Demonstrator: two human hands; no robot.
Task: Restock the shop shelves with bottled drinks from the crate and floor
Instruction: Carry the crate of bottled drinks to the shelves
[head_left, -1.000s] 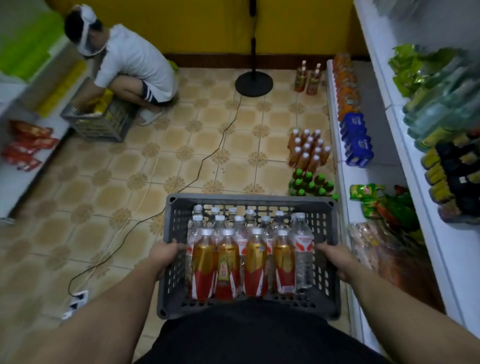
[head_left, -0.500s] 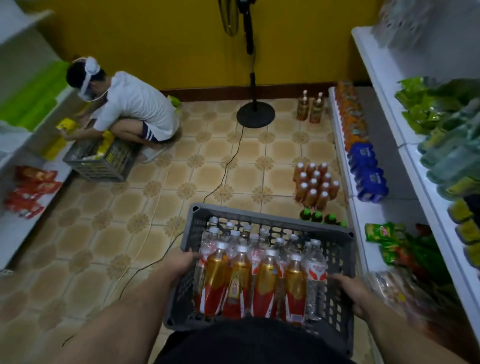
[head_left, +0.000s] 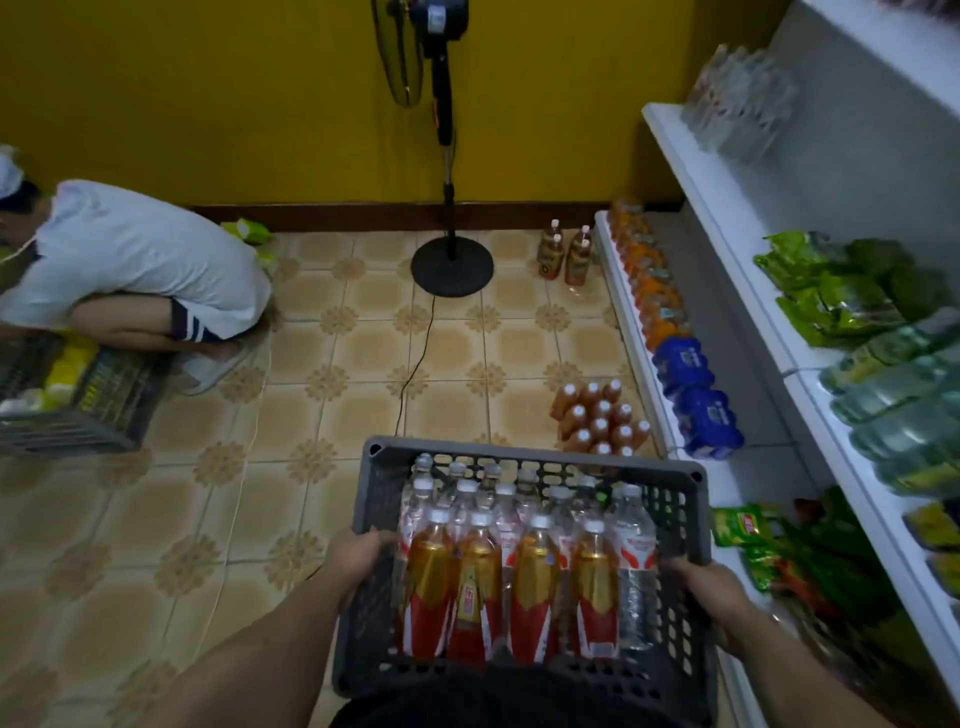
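Note:
I carry a grey plastic crate (head_left: 530, 452) in front of my body, above the tiled floor. My left hand (head_left: 358, 558) grips its left wall and my right hand (head_left: 711, 597) grips its right wall. Inside stand several amber drink bottles with red labels (head_left: 535, 597) in the near row and clear water bottles (head_left: 631, 551) behind and at the right. A cluster of orange bottles with white caps (head_left: 597, 415) stands on the floor by the white shelving (head_left: 727, 218) on my right. Three brown bottles (head_left: 566, 254) stand near the far wall.
A standing fan (head_left: 451, 265) is at the far wall, its cable (head_left: 415, 358) trailing across the floor toward me. A person in a white shirt (head_left: 135, 265) crouches at the left over another grey crate (head_left: 78, 400). The right shelves hold blue packs (head_left: 696, 395), orange bottles and green packets.
The view has moved forward and tilted up. The fan, floor bottles and right shelves are nearer, and the crouching person has bent lower. Both hands keep their grip on the crate.

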